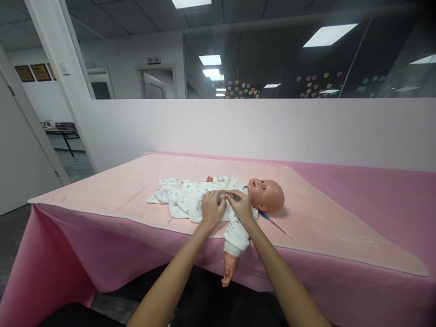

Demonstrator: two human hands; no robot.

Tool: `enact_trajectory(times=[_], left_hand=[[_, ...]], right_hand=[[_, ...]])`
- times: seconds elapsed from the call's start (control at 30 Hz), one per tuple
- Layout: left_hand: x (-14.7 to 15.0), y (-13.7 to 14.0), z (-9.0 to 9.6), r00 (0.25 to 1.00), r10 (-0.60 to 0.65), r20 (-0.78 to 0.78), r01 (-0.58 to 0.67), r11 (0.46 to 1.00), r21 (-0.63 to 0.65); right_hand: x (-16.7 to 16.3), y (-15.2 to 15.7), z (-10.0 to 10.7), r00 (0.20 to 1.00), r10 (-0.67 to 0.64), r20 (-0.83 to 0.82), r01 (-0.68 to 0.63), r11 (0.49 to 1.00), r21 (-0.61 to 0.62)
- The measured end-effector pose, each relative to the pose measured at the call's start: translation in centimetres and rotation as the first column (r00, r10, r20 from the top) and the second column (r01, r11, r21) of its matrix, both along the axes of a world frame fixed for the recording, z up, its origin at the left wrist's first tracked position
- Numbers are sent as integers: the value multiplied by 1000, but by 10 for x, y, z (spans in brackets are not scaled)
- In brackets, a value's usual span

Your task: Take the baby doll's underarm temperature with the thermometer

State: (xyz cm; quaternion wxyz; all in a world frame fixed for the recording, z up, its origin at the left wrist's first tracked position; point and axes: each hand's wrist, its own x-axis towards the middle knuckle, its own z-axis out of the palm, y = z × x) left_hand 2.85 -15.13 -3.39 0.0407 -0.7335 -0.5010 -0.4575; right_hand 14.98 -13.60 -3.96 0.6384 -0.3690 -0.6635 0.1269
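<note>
A baby doll (269, 196) lies on its back, its head to the right, dressed in a white printed baby outfit (184, 195). At the doll's chest my left hand (213, 206) has its fingers bent and pinched on the front of the outfit. My right hand (241, 205) meets it there, also closed on the fabric, with the fingertips of both hands nearly touching. A small greyish patch shows between them; what it is I cannot make out. One doll arm (230, 265) hangs over the table's front edge.
Beside the doll's head lies a thin rod with a blue end (277, 225). A peach mat (112, 190) covers the table over a pink cloth (64, 245). Behind stands a white half wall (238, 131) with glass above; a door (27, 150) is at left.
</note>
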Motion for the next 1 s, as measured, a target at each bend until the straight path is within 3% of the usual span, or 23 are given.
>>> enact_trajectory(times=[0.4, 1.0], left_hand=[[1, 1, -3, 996, 20, -90, -17, 999, 33], [1, 2, -4, 997, 19, -78, -18, 1000, 24]], right_hand=[[0, -1, 2, 1000, -25, 20, 24, 1000, 16], [0, 2, -3, 999, -30, 23, 29, 999, 30]])
